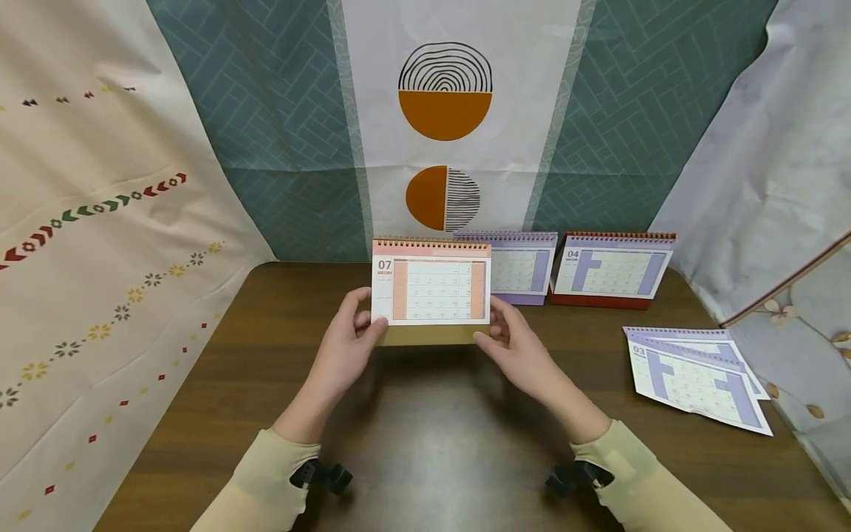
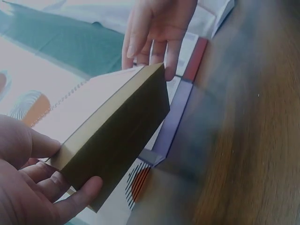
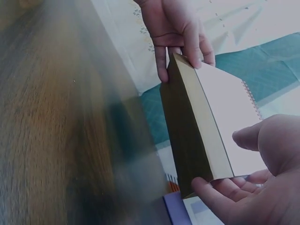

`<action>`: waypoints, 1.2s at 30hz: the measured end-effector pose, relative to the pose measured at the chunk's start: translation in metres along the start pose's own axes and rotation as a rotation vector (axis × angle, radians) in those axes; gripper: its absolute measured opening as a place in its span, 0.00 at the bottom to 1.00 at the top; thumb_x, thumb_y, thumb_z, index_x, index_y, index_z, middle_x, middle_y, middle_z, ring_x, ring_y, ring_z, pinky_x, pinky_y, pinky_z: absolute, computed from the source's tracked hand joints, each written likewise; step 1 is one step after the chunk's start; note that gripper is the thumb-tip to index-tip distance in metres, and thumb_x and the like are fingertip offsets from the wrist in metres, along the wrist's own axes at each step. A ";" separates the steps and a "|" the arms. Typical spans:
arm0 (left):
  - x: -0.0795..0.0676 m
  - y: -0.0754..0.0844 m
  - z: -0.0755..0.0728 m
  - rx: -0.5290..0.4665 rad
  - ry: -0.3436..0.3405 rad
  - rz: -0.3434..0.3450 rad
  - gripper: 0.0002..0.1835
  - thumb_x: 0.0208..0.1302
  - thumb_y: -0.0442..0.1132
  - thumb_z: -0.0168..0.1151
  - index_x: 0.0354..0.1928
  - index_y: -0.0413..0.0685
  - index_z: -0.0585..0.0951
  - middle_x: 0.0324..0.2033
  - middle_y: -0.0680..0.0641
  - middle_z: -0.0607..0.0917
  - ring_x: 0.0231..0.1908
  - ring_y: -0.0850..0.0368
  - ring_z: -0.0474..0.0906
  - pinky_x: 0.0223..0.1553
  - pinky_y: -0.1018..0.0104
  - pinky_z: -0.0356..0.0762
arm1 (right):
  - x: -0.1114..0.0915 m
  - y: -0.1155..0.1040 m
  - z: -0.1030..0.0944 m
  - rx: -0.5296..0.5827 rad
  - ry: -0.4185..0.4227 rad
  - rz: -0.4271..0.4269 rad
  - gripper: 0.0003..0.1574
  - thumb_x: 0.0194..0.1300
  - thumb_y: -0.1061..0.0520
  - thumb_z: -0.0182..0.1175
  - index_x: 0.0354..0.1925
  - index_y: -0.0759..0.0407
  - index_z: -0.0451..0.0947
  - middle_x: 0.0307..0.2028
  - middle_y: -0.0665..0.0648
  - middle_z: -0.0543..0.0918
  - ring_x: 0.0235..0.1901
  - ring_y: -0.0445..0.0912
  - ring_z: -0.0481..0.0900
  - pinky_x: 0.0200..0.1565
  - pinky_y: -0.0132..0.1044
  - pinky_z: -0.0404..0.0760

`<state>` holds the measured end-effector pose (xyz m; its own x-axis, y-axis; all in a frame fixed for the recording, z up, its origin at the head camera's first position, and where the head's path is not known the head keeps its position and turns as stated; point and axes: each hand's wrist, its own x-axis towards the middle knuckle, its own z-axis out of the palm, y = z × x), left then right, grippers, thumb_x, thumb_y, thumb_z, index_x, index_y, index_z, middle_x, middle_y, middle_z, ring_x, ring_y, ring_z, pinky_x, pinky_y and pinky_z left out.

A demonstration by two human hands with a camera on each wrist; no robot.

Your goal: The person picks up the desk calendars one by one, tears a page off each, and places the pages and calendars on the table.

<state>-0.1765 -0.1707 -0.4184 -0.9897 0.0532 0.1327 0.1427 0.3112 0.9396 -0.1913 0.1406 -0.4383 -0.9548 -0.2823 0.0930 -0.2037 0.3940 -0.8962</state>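
A desk calendar [image 1: 432, 292] with a pink and orange page marked 07, a spiral top and a gold base is held up over the table. My left hand [image 1: 347, 336] grips its left side, thumb at the lower front corner. My right hand [image 1: 521, 347] holds the right side, its thumb near the lower right corner. Seen in the left wrist view, the calendar's gold base [image 2: 112, 117] is tilted and its dark underside shows. In the right wrist view, right-hand fingers [image 3: 215, 197] lie along the base's edge.
Behind stand a purple desk calendar [image 1: 525, 270], partly hidden, and a red-based desk calendar [image 1: 612, 270] marked 04. Loose calendar pages [image 1: 694, 380], the top one marked 03, lie at the right of the brown table [image 1: 219, 414]. Patterned cloths [image 1: 279, 111] hang around it.
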 end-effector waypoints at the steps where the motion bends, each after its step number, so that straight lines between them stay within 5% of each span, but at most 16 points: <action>1: 0.000 0.001 0.002 0.000 -0.004 0.007 0.29 0.81 0.31 0.64 0.77 0.51 0.68 0.49 0.43 0.92 0.42 0.48 0.80 0.43 0.61 0.72 | -0.001 0.001 -0.002 -0.001 0.004 0.004 0.48 0.80 0.57 0.68 0.86 0.62 0.55 0.68 0.68 0.69 0.60 0.60 0.76 0.66 0.59 0.78; 22: 0.010 0.024 0.045 -0.143 -0.072 0.043 0.33 0.78 0.27 0.66 0.79 0.49 0.66 0.54 0.40 0.91 0.50 0.47 0.88 0.51 0.62 0.81 | -0.018 -0.001 -0.045 -0.128 0.115 -0.025 0.46 0.82 0.57 0.65 0.85 0.68 0.56 0.65 0.70 0.72 0.61 0.63 0.77 0.68 0.64 0.75; 36: 0.013 0.020 0.049 -0.280 -0.021 0.018 0.33 0.76 0.23 0.65 0.79 0.42 0.69 0.53 0.36 0.91 0.44 0.52 0.86 0.45 0.67 0.83 | -0.018 -0.005 -0.048 -0.172 0.144 -0.044 0.49 0.82 0.57 0.66 0.88 0.62 0.53 0.65 0.68 0.73 0.60 0.60 0.77 0.61 0.60 0.81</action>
<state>-0.1861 -0.1168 -0.4130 -0.9862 0.0773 0.1463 0.1494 0.0356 0.9881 -0.1834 0.1856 -0.4152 -0.9627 -0.1797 0.2024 -0.2681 0.5309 -0.8039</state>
